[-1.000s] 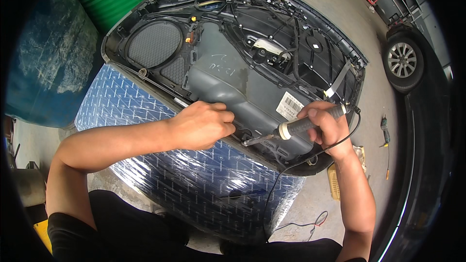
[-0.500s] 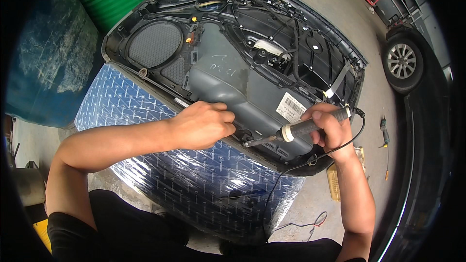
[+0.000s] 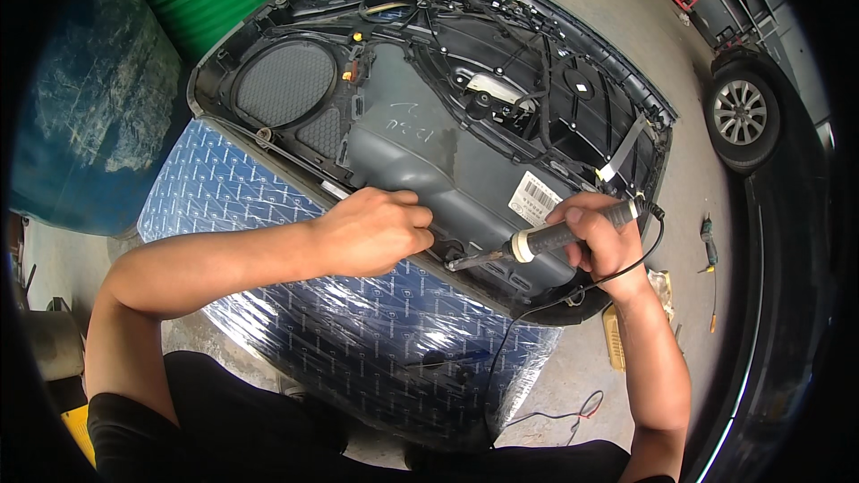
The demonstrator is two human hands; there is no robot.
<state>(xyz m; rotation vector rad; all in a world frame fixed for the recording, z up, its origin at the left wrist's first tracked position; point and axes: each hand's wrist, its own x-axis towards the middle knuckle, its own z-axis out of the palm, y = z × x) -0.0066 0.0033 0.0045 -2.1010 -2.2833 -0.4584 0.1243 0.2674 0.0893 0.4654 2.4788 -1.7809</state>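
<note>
A car door panel [image 3: 394,152] lies with its inner side up, showing black ribs, wiring and a grey plastic pocket. In my right hand [image 3: 601,237] is a soldering iron [image 3: 555,237] with a dark handle, a pale collar and a cord at its rear. Its metal tip [image 3: 472,261] points left and meets the panel's near edge, beside a dark recess. My left hand [image 3: 380,228] is closed at that same edge, just left of the tip. Whatever its fingers pinch, if anything, is hidden beneath them.
Under the panel is a blue patterned surface [image 3: 358,331] wrapped in clear film. The iron's black cord [image 3: 508,340] hangs over its front. Blue [image 3: 89,107] and green [image 3: 219,0] drums stand at left. A dark car [image 3: 778,259] and a screwdriver-like tool [image 3: 709,241] are at right.
The soldering iron and my right hand have shifted slightly left and down along the panel edge. My left hand stays in place.
</note>
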